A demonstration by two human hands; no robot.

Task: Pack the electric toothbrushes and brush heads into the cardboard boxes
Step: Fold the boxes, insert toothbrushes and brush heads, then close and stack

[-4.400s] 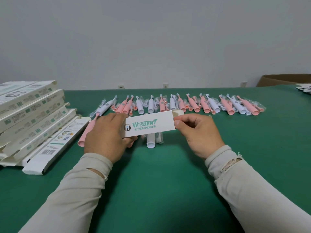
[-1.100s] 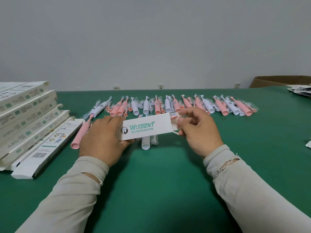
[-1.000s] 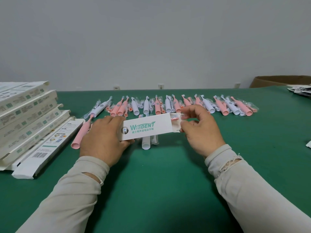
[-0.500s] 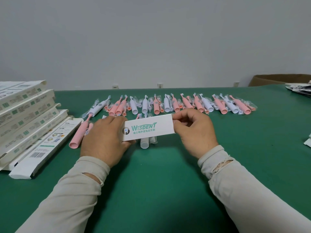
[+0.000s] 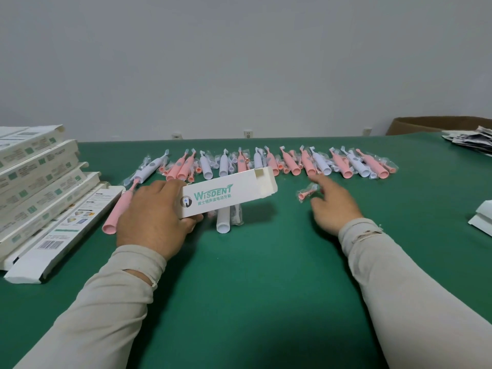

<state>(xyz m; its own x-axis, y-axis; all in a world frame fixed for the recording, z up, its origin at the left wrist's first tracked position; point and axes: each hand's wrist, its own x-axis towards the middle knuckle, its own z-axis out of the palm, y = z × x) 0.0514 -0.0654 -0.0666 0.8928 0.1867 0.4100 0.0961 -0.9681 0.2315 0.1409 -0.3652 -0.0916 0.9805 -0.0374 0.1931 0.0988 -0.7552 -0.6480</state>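
Observation:
My left hand point(image 5: 151, 217) grips a white Wisdent cardboard box point(image 5: 229, 195) by its left end, holding it level above the green table point(image 5: 266, 288); its right end flap is shut. My right hand point(image 5: 332, 206) is off the box, fingers stretched out over the table toward a small pink brush head in a clear bag point(image 5: 306, 193). A row of pink and white electric toothbrushes and bagged brush heads point(image 5: 292, 166) lies across the far side. A white toothbrush point(image 5: 223, 219) lies under the box, and a pink toothbrush point(image 5: 119, 209) lies left of my left hand.
A stack of white boxes point(image 5: 34, 182) stands at the left, with an open box point(image 5: 61, 230) lying beside it. A brown carton point(image 5: 436, 125) and a pile of leaflets point(image 5: 471, 139) are at the far right. White folded cardboard point(image 5: 483, 219) lies at the right edge.
My right hand has let go of the box's right end and moved right toward the loose pink brush head. My left hand still holds the box, now tilted slightly.

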